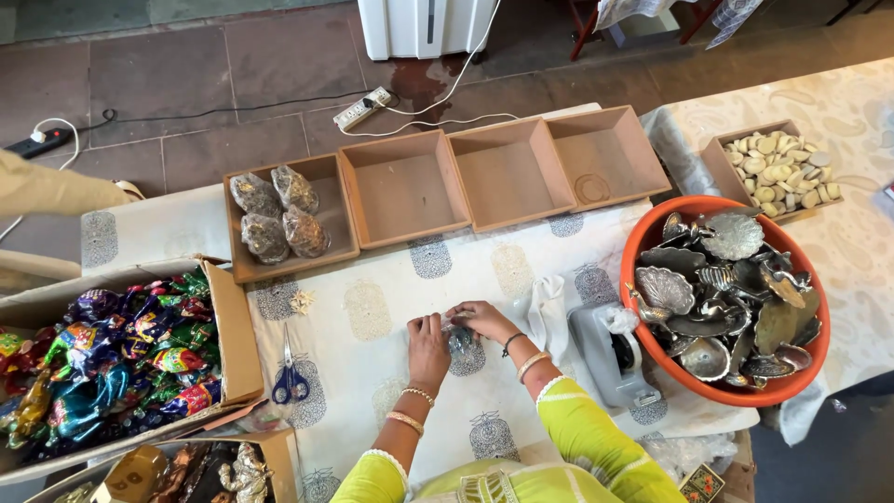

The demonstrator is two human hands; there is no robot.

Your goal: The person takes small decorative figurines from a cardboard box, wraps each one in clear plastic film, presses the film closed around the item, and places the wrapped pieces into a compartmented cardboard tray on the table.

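Bottom centre of the frame: a small clear-wrapped item (460, 341) is pinned on the printed tablecloth (372, 307) between both hands. The left hand (428, 346) is laid over its left edge with fingers curled down, and the right hand (482, 320) is pressed on its upper right, fingers bent around the wrap. Both are closed on it fairly snugly, probably so the film is kept tight while it's folded. What's inside can't be made out, something silvery maybe.

A grey tape dispenser (607, 359) is parked just right of the hands, and blue-handled scissors (290, 376) are left lower left of them, both within easy reach.

Across the upper middle, four shallow brown trays are lined up edge to edge. The leftmost tray (244, 263) is loaded with four finished bundles (279, 222) in clear wrap; the other three (510, 173) look bare apart from a faint ring mark in the last one.

At right, an orange tub (643, 244) is heaped with silver shell-shaped dishes (731, 298), and a small box of pale round pieces (780, 169) is set behind it in the upper right.

At left, a cardboard box (233, 335) is stuffed with shiny multicoloured foil packets (121, 359). A white power strip (363, 109) is lying on the floor at the top.
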